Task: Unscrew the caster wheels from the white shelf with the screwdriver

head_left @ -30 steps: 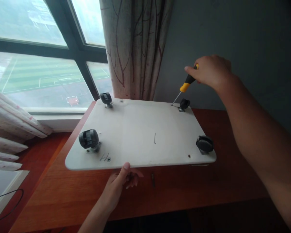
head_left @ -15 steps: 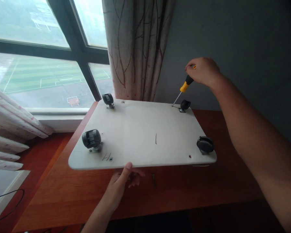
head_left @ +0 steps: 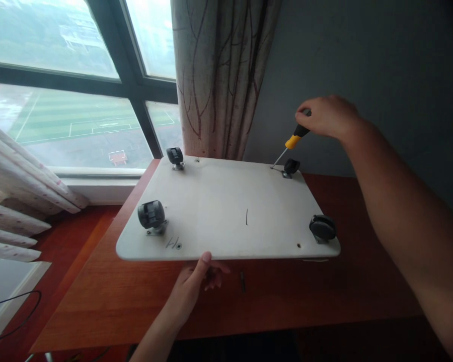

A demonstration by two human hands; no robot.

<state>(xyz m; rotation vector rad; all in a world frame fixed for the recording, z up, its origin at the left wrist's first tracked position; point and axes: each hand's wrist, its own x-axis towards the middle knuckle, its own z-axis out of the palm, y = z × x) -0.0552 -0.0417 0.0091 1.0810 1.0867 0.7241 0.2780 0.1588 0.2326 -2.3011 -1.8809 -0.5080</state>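
Note:
A white board [head_left: 219, 206] with rounded corners carries a black caster near each corner, among them the front left one [head_left: 151, 215] and the front right one [head_left: 322, 229]. My right hand [head_left: 324, 116] is closed round the top of a yellow and black screwdriver [head_left: 295, 138], which leans with its tip at a hole by the back right caster [head_left: 291, 167]. At the front edge my left hand [head_left: 200, 276] has its thumb on the rim and its fingers partly under the board, gripping it. Pen marks show on the board.
The board is above a reddish wooden table [head_left: 98, 301]. A small dark object [head_left: 242, 281] lies on the table in front of the board. Behind are a patterned curtain [head_left: 219, 75], a window and a grey wall. A black cable [head_left: 33, 311] is at the lower left.
The whole view has shifted slightly, so the board appears a little further right. My right hand has turned slightly on the screwdriver handle. The screwdriver tip stays at the same hole.

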